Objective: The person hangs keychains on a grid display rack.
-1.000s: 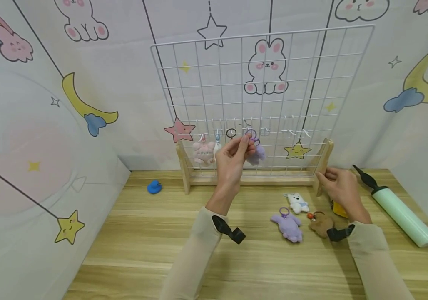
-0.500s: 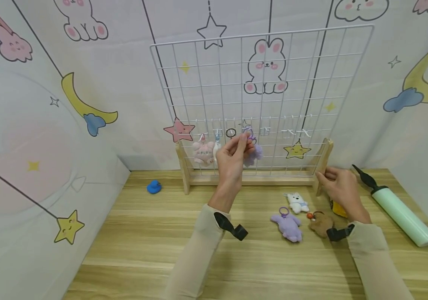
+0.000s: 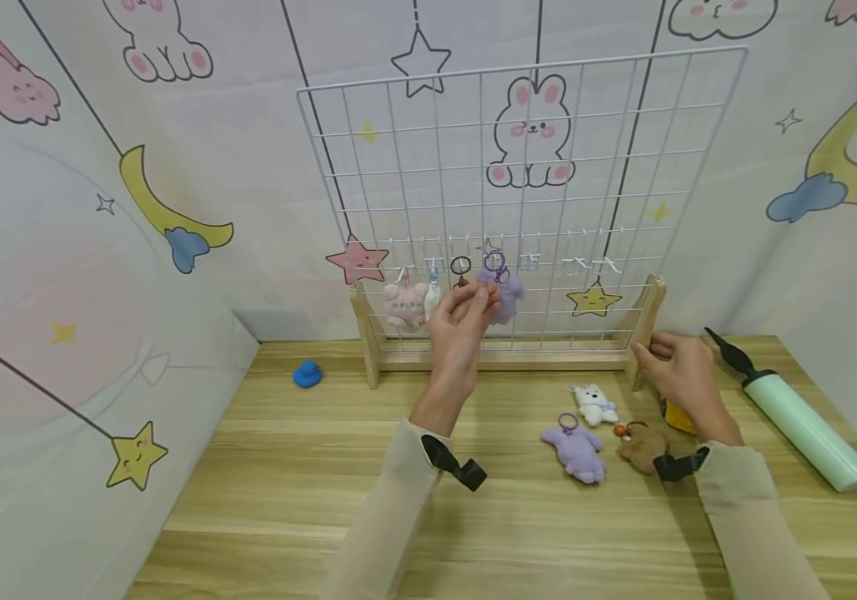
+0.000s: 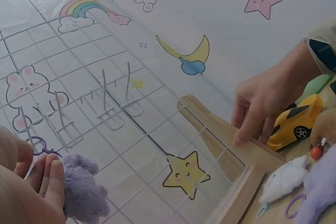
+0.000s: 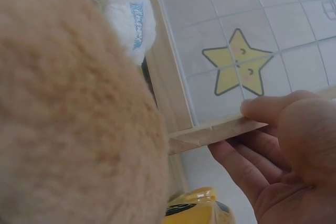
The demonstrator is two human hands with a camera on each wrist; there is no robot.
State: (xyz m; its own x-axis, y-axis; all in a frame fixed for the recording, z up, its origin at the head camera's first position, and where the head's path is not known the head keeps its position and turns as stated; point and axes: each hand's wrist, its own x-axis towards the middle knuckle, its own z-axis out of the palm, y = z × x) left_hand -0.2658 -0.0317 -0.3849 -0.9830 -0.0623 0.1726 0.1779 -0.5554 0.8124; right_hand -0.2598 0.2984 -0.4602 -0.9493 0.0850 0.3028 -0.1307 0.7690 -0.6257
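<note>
A purple plush keychain hangs at the wire grid, its purple ring up at a hook. My left hand is just left of it, fingers loosely bent, fingertips beside the plush and just below the ring. Farther right, my right hand pinches the wooden stand's upright foot, thumb on one side and fingers on the other. To the left on the grid hang a pink plush keychain, a white one and a black ring, its pendant mostly behind my left hand.
On the table lie a second purple plush, a white plush and a brown plush. A yellow toy car sits by my right hand. A green pump lies far right, a blue duck left. Bare hooks remain on the grid.
My left hand has moved slightly down and left, off the purple ring it was pinching. The purple keychain has shifted a little left and its ring now shows in full. My right hand stays put.
</note>
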